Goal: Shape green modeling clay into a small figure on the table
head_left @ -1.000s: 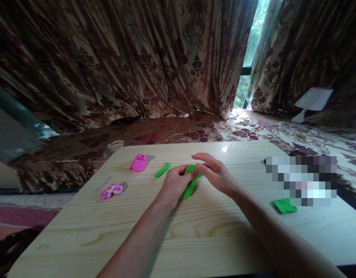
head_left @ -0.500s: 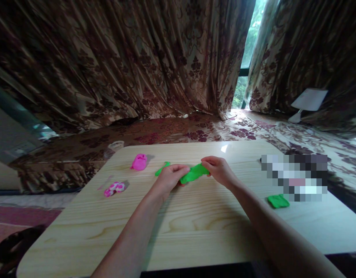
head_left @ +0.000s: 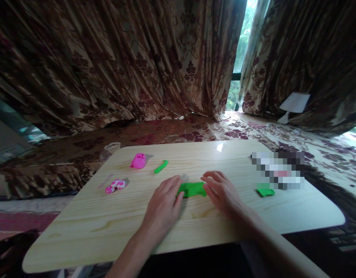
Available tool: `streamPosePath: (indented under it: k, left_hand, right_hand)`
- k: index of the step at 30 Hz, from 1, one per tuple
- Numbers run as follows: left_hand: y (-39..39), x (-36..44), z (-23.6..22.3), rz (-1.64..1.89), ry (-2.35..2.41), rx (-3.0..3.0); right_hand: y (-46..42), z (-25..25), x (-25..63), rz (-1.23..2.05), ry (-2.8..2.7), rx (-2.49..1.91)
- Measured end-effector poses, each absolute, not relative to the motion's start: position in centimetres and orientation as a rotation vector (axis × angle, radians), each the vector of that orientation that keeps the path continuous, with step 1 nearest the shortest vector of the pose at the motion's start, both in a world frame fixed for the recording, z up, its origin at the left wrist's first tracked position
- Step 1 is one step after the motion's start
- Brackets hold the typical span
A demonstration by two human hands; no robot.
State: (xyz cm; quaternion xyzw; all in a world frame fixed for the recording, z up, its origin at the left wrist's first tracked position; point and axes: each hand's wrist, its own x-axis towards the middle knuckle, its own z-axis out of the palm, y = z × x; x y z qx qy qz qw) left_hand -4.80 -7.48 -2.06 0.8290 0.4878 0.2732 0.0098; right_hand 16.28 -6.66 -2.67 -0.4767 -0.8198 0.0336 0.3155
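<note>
flat green clay-like strip found on pale wood-grain desk, left hand's fingers parted at its left end, right hand's fingers curved at its right, grip undeterminable.

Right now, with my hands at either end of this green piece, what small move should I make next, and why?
I'd probably press the right end of the green piece with your right hand: its edge looks uneven, it seems to lie on the table, and your left hand could steady the other end.
</note>
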Motion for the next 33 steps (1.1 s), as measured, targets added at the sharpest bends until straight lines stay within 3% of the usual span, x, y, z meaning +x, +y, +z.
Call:
streamPosePath:
  k: [6,33]
  left_hand:
    - [-9.0,-4.8,-2.4,0.504,1.373,2.765]
    - [-9.6,-2.6,-3.0,0.503,1.382,2.733]
  right_hand:
    - [-7.7,-2.8,16.1,0.132,-2.358,-1.129]
    - [-3.2,-2.7,18.7,0.223,-2.418,-1.036]
